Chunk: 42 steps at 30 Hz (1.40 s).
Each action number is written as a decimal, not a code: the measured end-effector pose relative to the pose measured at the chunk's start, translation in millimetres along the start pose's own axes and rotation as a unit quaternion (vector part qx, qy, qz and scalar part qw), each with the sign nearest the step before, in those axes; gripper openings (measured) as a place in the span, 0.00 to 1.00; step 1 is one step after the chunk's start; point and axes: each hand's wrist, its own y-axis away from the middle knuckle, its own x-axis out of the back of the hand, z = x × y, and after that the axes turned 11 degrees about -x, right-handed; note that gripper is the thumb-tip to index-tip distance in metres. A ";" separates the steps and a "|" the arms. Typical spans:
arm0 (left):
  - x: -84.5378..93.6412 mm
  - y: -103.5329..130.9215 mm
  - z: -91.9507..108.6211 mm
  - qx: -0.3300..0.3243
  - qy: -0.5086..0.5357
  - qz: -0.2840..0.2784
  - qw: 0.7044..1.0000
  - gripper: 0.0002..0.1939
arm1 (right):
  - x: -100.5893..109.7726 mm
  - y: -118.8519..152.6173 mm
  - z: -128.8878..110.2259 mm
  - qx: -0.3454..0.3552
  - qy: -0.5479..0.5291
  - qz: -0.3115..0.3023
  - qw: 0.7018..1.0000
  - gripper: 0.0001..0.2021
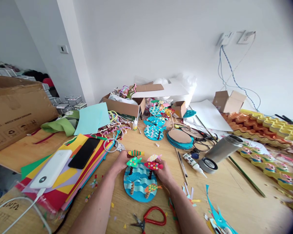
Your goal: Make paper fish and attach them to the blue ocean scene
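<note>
In front of me stands a fish craft, a blue oval base with wavy paper strips and several patterned paper fish raised on brown posts. My left hand is at its far left side, beside the green fish and the striped fish. On the far right side my right hand meets the red dotted fish. Both hands look closed on the craft, with some fingertips hidden behind the fish. Nearer me, red-handled scissors lie on the table.
Coloured sheets carry a black phone and a white power bank on the left. A glue bottle, a metal flask and stacked cardboard ovals are at right. More fish crafts stand behind. Paper scraps surround the scissors.
</note>
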 end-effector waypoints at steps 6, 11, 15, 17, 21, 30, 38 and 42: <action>1.0 -1.0 -0.8 0.004 -0.007 0.001 1.000 0.13 | 0.3 1.0 0.2 0.010 0.009 0.004 1.000 0.03; -0.5 -0.1 3.2 0.004 -0.013 -0.004 1.000 0.13 | 0.1 -0.2 4.2 0.011 0.011 0.004 1.000 0.04; -2.8 1.2 7.0 0.001 -0.010 -0.018 1.000 0.15 | 0.5 -2.1 7.9 0.017 0.005 -0.006 1.000 0.03; -3.6 1.6 8.0 -0.002 -0.008 -0.025 1.000 0.16 | 0.7 -2.6 9.1 0.017 0.001 -0.012 1.000 0.04; -4.1 1.7 8.9 -0.004 -0.005 -0.034 0.999 0.18 | 0.7 -2.7 9.3 0.015 -0.009 -0.017 1.000 0.06; -1.8 -0.4 3.6 -0.014 -0.007 -0.034 0.999 0.19 | -0.4 0.4 3.0 -0.005 -0.042 -0.049 0.998 0.11; -0.6 -1.7 0.2 -0.015 -0.007 -0.040 0.999 0.20 | 0.3 3.2 -0.5 -0.014 -0.067 -0.030 0.997 0.12; 0.8 -3.1 -1.7 -0.015 -0.011 -0.039 0.999 0.20 | 1.4 5.4 -3.6 -0.023 -0.092 -0.020 0.995 0.11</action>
